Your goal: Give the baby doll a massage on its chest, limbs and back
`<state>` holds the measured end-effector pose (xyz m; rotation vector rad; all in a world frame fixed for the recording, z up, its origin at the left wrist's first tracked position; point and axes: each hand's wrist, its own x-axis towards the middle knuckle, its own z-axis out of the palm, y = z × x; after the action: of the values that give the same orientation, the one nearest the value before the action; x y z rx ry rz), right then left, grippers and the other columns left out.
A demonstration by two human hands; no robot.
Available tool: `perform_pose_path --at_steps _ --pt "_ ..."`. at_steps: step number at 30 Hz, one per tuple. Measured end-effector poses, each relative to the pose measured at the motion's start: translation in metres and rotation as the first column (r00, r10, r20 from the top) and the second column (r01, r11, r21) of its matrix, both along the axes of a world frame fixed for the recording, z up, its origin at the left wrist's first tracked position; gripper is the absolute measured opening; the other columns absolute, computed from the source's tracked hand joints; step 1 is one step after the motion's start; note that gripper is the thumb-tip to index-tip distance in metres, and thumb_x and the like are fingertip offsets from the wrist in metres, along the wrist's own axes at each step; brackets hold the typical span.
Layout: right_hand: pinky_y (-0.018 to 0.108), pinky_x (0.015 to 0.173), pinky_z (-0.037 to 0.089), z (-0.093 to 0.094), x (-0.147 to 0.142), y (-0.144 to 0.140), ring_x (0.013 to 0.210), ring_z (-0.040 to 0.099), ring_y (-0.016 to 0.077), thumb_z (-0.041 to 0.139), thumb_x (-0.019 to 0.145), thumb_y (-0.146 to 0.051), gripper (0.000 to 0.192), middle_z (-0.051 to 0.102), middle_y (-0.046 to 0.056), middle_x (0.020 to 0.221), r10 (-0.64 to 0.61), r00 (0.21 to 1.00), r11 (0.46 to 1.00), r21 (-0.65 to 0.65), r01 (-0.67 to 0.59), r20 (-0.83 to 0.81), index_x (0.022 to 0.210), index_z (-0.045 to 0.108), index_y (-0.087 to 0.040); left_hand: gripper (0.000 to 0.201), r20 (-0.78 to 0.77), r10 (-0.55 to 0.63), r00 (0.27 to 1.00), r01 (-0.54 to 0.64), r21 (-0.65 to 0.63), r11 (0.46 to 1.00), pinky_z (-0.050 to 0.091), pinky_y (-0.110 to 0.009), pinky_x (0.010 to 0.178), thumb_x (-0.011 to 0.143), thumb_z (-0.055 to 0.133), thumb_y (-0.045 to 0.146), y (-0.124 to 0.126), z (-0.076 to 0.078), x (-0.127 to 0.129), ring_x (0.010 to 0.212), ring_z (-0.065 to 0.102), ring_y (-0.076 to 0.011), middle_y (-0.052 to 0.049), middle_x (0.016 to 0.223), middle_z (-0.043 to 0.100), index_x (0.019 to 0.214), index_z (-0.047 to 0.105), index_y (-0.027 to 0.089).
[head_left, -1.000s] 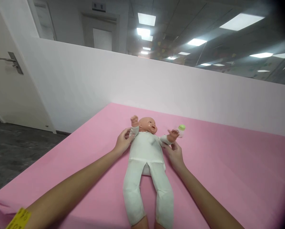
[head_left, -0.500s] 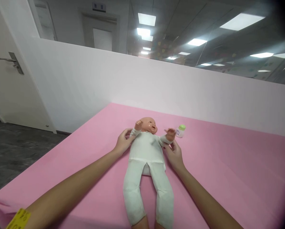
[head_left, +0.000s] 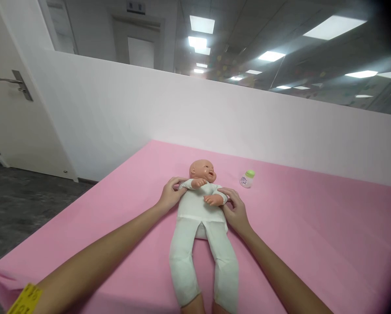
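Here the left hand [head_left: 169, 196] and right hand [head_left: 235, 210] each clasp an arm of the doll [head_left: 200, 226], lying face-up on the pink bed [head_left: 313, 235]; a small bottle [head_left: 247, 179] stands far right.

Office-like training room, set up for infant-care practice.
Beyond the fingertips [head_left: 178, 179], a low white partition wall [head_left: 215, 117] topped by glass, with rows of rectangular ceiling light panels [head_left: 201, 25] behind it. Left of the fingers, a white door with a metal lever handle [head_left: 10, 80] and dark grey floor [head_left: 22, 196]. Under them, a pink padded mat [head_left: 313, 226] bearing a plastic baby doll in white clothes [head_left: 200, 218].
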<state>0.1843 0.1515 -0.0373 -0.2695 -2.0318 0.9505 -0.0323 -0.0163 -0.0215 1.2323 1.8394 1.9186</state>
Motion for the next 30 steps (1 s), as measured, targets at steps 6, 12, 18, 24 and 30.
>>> perform_pose_path --at_steps 6,12,18,24,30 --pt "0.041 0.088 0.057 -0.0024 -0.0027 0.0043 0.106 0.067 0.0271 0.066 0.092 -0.039 0.034 0.072 0.009 0.119 -0.011 0.998 0.944 -0.329 -0.008 -0.056 0.121 0.067 -0.022 0.033 0.151 -0.001 0.988 -0.004 0.032 0.999 0.051 -0.040 0.098 0.085 0.074 0.039 -0.0001 0.0007 -0.0007 0.113 0.066 -0.0277 -0.010 0.120 0.072 0.113 0.070 0.021" --pt "0.041 0.087 0.056 -0.0039 -0.0022 0.0061 0.104 0.067 0.0272 0.065 0.091 -0.035 0.029 0.072 0.008 0.114 -0.015 0.998 0.957 -0.290 -0.003 -0.061 0.118 0.068 -0.022 0.039 0.159 0.008 0.987 -0.018 0.063 0.998 0.052 -0.040 0.097 0.089 0.070 0.044 0.0015 -0.0014 -0.0016 0.113 0.065 -0.0273 -0.010 0.122 0.070 0.120 0.069 0.021" --pt "0.047 0.102 0.050 -0.0030 0.0003 0.0065 0.124 0.059 0.0285 0.055 0.082 -0.011 0.044 0.067 0.007 0.125 0.052 0.999 0.998 0.023 -0.052 -0.009 0.117 0.075 -0.029 0.032 0.029 0.006 1.000 -0.006 -0.011 1.000 0.052 -0.037 0.090 0.080 0.073 0.032 0.0025 -0.0051 -0.0008 0.098 0.061 -0.0232 -0.008 0.116 0.064 0.110 0.081 0.027" --pt "0.048 0.103 0.050 -0.0027 0.0004 0.0061 0.122 0.060 0.0282 0.055 0.083 -0.011 0.044 0.068 0.008 0.124 0.036 0.999 0.999 0.037 -0.035 -0.005 0.118 0.075 -0.030 0.035 0.048 -0.018 0.999 0.019 -0.009 1.000 0.052 -0.033 0.085 0.080 0.069 0.028 0.0030 -0.0064 -0.0021 0.096 0.058 -0.0217 -0.008 0.116 0.061 0.113 0.081 0.028" --pt "0.047 0.104 0.050 -0.0033 0.0006 0.0076 0.122 0.060 0.0279 0.055 0.082 -0.011 0.048 0.067 0.007 0.125 0.037 0.999 0.998 0.048 -0.036 -0.006 0.119 0.076 -0.031 0.036 0.031 -0.021 0.999 0.021 -0.016 1.000 0.050 -0.030 0.080 0.081 0.069 0.026 0.0019 -0.0050 -0.0027 0.098 0.058 -0.0213 -0.008 0.118 0.063 0.115 0.081 0.026"
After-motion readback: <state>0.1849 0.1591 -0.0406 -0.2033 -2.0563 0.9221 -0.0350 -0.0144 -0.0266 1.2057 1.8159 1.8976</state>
